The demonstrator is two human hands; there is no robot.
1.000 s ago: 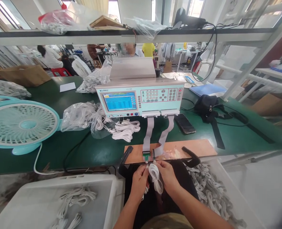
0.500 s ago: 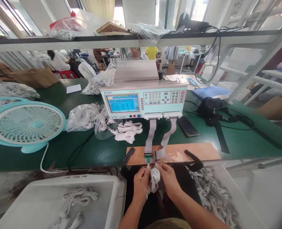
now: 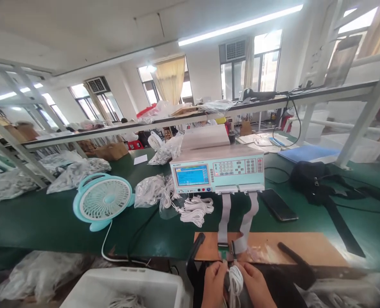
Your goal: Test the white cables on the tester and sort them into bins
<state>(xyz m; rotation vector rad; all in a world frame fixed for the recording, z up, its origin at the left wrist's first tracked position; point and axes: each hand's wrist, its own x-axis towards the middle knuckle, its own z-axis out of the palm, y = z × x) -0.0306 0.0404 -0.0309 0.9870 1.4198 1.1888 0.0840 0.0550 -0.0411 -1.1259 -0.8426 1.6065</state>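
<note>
Head view: I see both hands at the near edge of the green bench (image 3: 170,239). Fingers of the left hand (image 3: 215,280) pinch one end of a white cable (image 3: 236,280) at the small green circuit board (image 3: 224,251); those of the right hand (image 3: 253,280) grasp it by the far ribbon's connector, though the plugs are partly hidden. Its coil hangs between the hands, just near of the wooden board (image 3: 325,250). Grey ribbons (image 3: 224,218) run far to a machine (image 3: 218,171) with a lit screen. A phone (image 3: 279,206) lies right of it, a blue fan (image 3: 106,200) left.
</note>
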